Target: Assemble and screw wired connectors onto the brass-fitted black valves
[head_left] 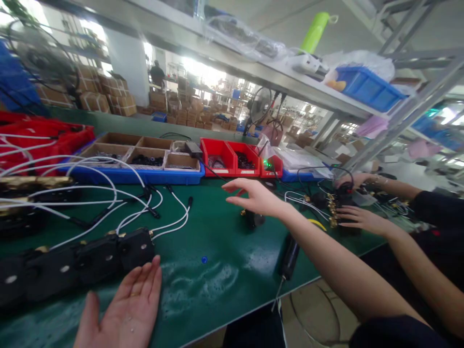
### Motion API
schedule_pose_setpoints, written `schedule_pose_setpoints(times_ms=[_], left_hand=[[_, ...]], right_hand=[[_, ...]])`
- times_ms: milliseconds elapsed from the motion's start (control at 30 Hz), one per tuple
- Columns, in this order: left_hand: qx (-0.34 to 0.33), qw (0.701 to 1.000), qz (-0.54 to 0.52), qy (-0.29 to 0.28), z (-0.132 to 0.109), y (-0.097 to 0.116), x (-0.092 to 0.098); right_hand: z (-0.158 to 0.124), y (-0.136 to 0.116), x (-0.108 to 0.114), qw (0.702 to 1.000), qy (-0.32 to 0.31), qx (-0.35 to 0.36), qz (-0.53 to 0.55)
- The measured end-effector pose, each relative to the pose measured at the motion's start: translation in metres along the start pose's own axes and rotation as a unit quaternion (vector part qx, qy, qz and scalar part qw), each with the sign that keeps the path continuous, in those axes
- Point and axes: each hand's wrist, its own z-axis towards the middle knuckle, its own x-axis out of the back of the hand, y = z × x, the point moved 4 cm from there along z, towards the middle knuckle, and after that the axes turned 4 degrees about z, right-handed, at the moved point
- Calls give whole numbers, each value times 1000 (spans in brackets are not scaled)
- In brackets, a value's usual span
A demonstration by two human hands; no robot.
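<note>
While left hand [126,307] bears tiny pieces [132,330], right hand [256,197] hovers near black part [253,220]; both unclenched.

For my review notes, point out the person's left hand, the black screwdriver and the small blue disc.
left hand [126,305]: head view, on the upturned palm
black screwdriver [290,257]: head view, on the handle
small blue disc [204,259]: head view, on its middle

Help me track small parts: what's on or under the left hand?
The left hand holds tiny pale bits on its upturned palm, too small to identify; the hand covers whatever is underneath.
</note>
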Motion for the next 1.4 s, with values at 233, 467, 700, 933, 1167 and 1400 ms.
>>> schedule_pose_setpoints(times_ms=[233, 467, 700, 933, 1167, 1400], left_hand=[[-8, 999, 4, -34, -20, -5, -18], [99, 994, -2, -55, -22, -10, -13], [94, 995, 15, -13, -25, -11, -20], [82, 997, -9, -9, -29, -5, -13], [43, 998, -39, 10, -34, 0, -13], [41, 997, -46, 41, -34, 5, -8]], right_hand=[[13, -126, -118, 983, -22, 157, 95], [-13, -146, -180, 983, -125, 130, 16], [-24, -152, -207, 966, -106, 202, -119], [-16, -147, -186, 990, 15, 141, -5], [15, -127, -163, 970, 175, 126, 115], [35, -118, -174, 973, 157, 109, 127]])
